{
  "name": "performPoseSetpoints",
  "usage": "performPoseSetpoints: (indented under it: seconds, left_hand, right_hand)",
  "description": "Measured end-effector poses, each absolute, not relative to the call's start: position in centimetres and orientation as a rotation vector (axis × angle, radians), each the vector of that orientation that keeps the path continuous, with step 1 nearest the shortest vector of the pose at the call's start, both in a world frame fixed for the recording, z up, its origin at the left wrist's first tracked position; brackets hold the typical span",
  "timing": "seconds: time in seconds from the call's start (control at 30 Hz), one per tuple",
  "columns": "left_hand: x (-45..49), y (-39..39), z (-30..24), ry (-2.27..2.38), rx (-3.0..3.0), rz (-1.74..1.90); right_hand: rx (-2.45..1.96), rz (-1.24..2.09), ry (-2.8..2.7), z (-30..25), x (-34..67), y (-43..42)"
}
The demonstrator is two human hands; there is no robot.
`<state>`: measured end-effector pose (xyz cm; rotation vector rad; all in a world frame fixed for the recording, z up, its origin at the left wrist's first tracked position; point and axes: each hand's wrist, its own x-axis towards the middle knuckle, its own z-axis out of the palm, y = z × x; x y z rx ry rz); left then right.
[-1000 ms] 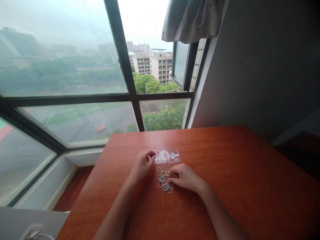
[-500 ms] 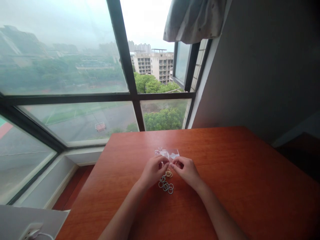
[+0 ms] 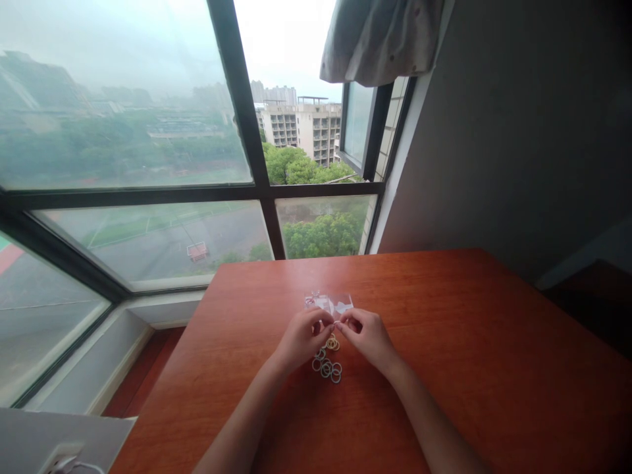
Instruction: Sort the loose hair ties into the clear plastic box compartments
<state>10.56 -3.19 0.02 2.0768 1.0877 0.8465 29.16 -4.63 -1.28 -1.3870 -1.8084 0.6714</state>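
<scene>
My left hand and my right hand meet fingertip to fingertip above the wooden table. Both are pinched on one small ring between them; it is too small to see clearly. Just below the fingertips lies a heap of several small rings, pale blue and yellowish. Behind my hands lies a small clear plastic case, partly hidden by my fingers.
The table's far edge meets a large window with dark frames. A grey wall runs along the right. A curtain hangs bunched at the top. A white socket with a cable sits at lower left.
A second ago my left hand was at the clear case and my right hand on the heap of rings. Both have since come together above the heap and stayed pinched there.
</scene>
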Motion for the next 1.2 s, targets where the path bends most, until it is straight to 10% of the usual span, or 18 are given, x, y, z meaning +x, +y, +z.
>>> performPoseSetpoints:
  seconds: [1.2]
  left_hand:
    - [6.5, -1.2, -0.3, 1.571, 2.16, 0.845]
  right_hand:
    - [-1.327, 1.022, -2.278, -0.9, 30.5, -5.7]
